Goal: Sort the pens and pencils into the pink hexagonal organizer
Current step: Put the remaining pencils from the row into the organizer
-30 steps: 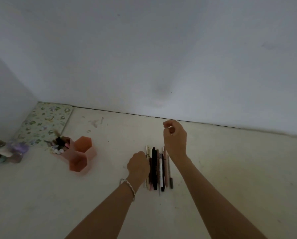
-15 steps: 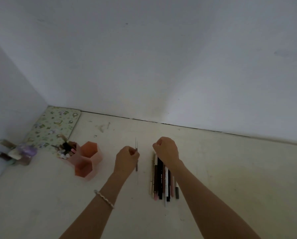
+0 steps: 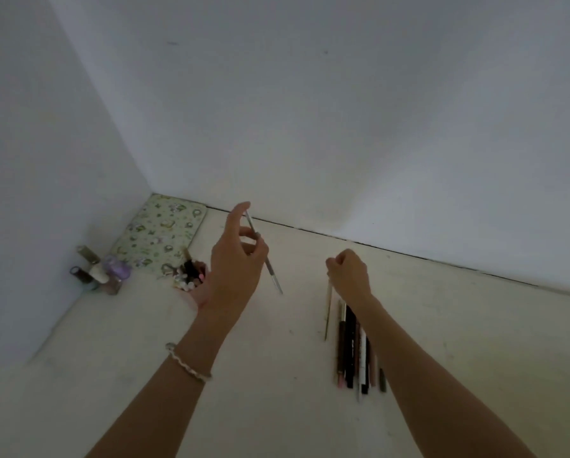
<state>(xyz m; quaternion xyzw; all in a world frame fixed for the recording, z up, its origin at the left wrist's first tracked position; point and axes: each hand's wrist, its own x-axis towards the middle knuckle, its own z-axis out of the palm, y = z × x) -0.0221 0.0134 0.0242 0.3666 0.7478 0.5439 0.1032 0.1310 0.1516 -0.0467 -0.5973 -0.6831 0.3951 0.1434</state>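
Our left hand [image 3: 235,269] pinches a thin pen [image 3: 264,256] loosely above the half-hidden organizer [image 3: 196,294]; it could slip. Our right hand [image 3: 349,276] pinches another [image 3: 327,312] beside the row of pens [image 3: 356,352].

Floral case [image 3: 159,233]: flat, rounded corners, pale green with a small printed pattern; lies on the table in the far-left corner, its far end against the wall.

Bottles [image 3: 100,271]: small cluster at the left wall, just left of the case's near end; one has a purple top, one a cream cap, two are darker and tilted. Labels too small to read.

Table [image 3: 277,408]: off-white, scuffed, faint marks.

Walls [image 3: 343,110]: plain white, meeting at the far-left corner.
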